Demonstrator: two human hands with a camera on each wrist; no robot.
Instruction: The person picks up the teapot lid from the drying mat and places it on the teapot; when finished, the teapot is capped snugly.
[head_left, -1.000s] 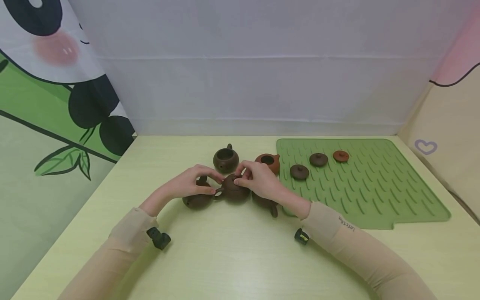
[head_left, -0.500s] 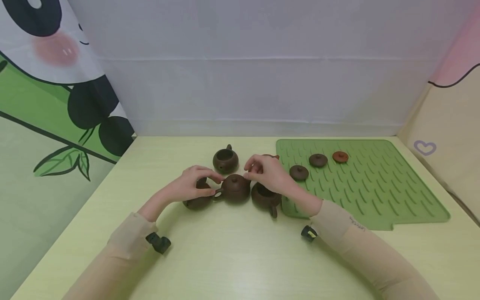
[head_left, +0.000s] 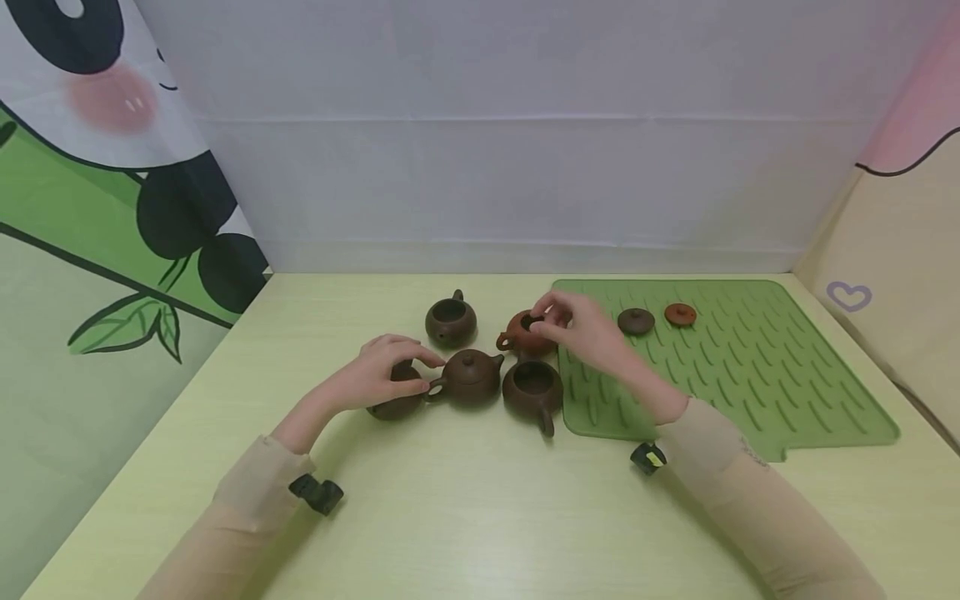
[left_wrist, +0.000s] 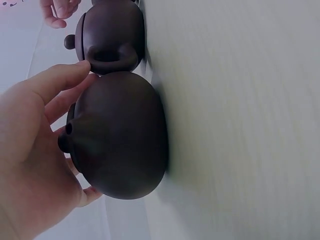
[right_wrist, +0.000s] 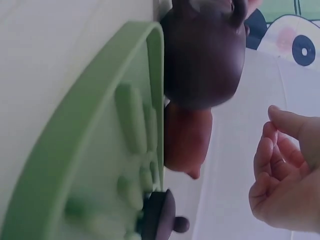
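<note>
My left hand (head_left: 386,372) arches over a dark brown teapot (head_left: 395,406), which it partly hides. Its thumb touches the handle of a lidded brown teapot (head_left: 470,379), and a fingertip is at that pot's side. In the left wrist view the nearer teapot (left_wrist: 125,145) has its spout toward the camera. My right hand (head_left: 581,327) hovers at the mat's left edge, holding nothing, with thumb and index tips close together and the other fingers loosely bent. Near it stand a reddish teapot (head_left: 528,340) without a lid and a lidless brown teapot (head_left: 532,387).
Another lidless brown teapot (head_left: 451,322) stands behind. On the green mat (head_left: 735,375) lie a dark lid (head_left: 636,322) and a reddish lid (head_left: 680,314). One more dark lid (right_wrist: 160,217) shows in the right wrist view, hidden by the right hand in the head view.
My right hand has let go of the knob on the middle teapot's lid and moved right, past the reddish teapot to the mat's edge. The left hand has stayed nearly still.
</note>
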